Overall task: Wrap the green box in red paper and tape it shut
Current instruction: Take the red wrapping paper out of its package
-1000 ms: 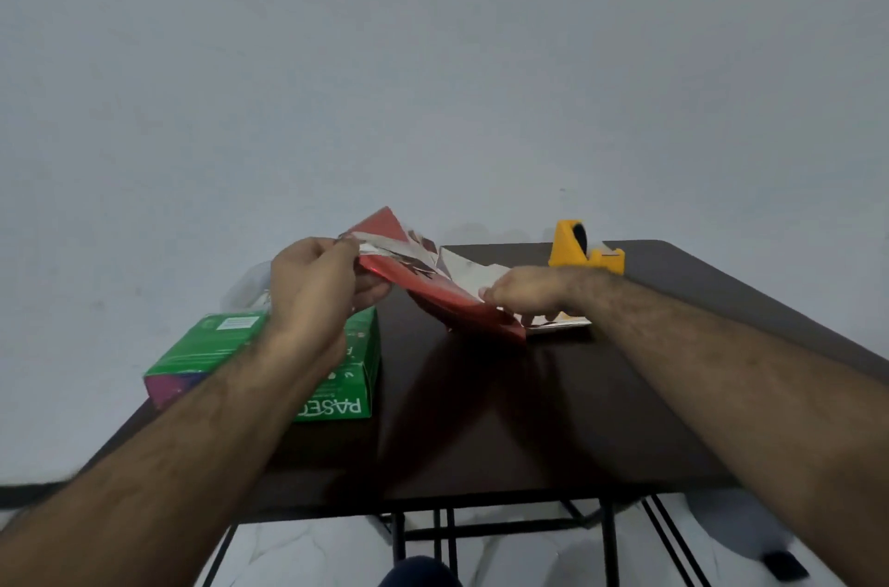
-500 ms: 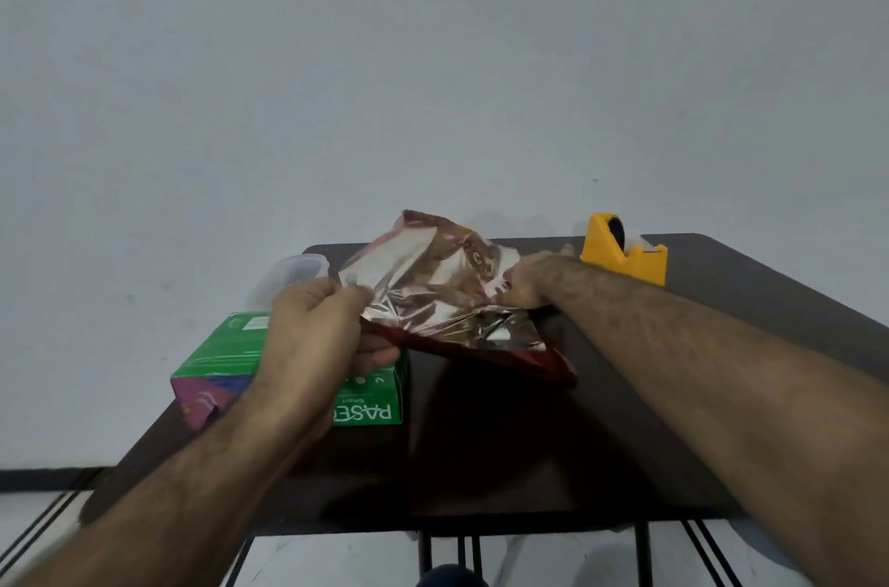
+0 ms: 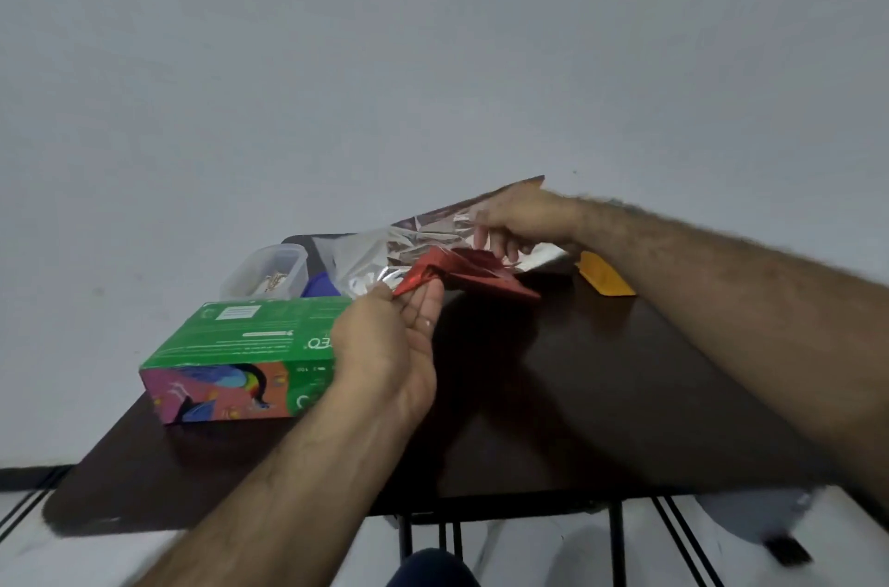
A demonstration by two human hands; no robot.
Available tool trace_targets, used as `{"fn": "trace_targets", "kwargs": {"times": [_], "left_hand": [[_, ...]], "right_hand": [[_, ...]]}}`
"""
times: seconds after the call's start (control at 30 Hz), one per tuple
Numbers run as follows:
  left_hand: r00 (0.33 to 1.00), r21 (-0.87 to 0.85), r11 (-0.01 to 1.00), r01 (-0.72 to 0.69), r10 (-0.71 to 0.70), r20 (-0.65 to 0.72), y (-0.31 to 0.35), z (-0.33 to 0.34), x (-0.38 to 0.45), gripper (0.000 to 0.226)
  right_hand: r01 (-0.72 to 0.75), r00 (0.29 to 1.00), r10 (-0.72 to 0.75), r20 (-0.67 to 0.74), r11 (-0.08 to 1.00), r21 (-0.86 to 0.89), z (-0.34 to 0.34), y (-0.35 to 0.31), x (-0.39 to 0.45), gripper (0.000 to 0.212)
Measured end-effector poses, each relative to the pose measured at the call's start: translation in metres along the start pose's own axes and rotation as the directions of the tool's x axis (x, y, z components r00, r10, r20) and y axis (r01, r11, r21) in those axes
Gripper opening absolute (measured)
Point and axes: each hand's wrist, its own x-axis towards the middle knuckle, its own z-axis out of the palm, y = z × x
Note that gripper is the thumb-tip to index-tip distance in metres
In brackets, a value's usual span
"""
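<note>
The green box (image 3: 250, 341), with a colourful picture on its near side, lies on the left part of the dark table (image 3: 601, 394). The red paper (image 3: 462, 271), silver on its inner side, is partly unfolded above the table's back. My left hand (image 3: 389, 341) pinches a red corner of the sheet, just right of the box. My right hand (image 3: 519, 221) grips the far upper edge of the sheet and holds it up. The yellow tape dispenser (image 3: 603, 276) lies behind my right forearm, partly hidden.
A clear plastic container (image 3: 269, 269) and a blue lid (image 3: 320, 286) stand behind the box at the back left. A grey wall rises right behind the table. The table's front edge is near me, with metal legs and a pale floor below.
The sheet has opened wider: my right hand moved up and to the right with its far edge, and more silver side shows. My left hand kept its red corner. The view tilted down.
</note>
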Motion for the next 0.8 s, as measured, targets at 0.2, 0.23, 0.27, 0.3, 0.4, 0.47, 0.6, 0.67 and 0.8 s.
{"fn": "trace_targets", "kwargs": {"times": [0.2,0.23,0.27,0.3,0.4,0.47,0.6,0.67,0.8], "left_hand": [[0.999,-0.114,0.993,0.02,-0.024,-0.034,-0.033,0.001,-0.009,0.031],[0.999,-0.096,0.995,0.031,-0.035,-0.034,-0.036,0.002,-0.011,0.031],[0.999,-0.068,0.997,0.038,-0.04,-0.032,-0.038,0.003,-0.013,0.032],[0.999,-0.026,0.998,0.051,-0.051,-0.016,-0.039,0.004,-0.015,0.032],[0.986,0.204,0.969,0.141,-0.155,0.059,-0.033,0.002,-0.032,0.031],[0.953,0.415,0.884,0.216,-0.282,0.106,-0.022,-0.001,-0.051,0.035],[0.916,0.738,0.675,-0.008,-0.291,0.275,0.005,0.008,-0.075,0.022],[0.908,0.754,0.615,-0.231,-0.142,0.394,0.017,0.026,-0.066,0.02],[0.857,0.792,0.442,-0.42,-0.095,0.507,0.019,0.06,-0.013,0.015]], "right_hand": [[0.057,0.9,0.01,0.437,0.988,-0.141,-0.008,0.023,-0.029,0.044],[0.093,0.906,-0.003,0.423,0.977,-0.193,-0.008,0.029,-0.03,0.042],[0.136,0.92,-0.029,0.39,0.959,-0.25,-0.009,0.031,-0.034,0.037],[0.181,0.937,-0.067,0.342,0.931,-0.316,-0.01,0.034,-0.035,0.029],[0.216,0.968,-0.136,0.21,0.879,-0.424,-0.022,0.039,-0.044,0.027],[0.214,0.976,-0.161,0.148,0.85,-0.481,-0.034,0.038,-0.054,0.036],[0.231,0.972,-0.209,0.103,0.804,-0.548,-0.046,0.045,-0.073,0.038],[0.218,0.975,-0.197,0.097,0.807,-0.549,-0.043,0.05,-0.081,0.038],[0.204,0.979,-0.182,0.094,0.811,-0.549,-0.035,0.055,-0.095,0.033]]}}
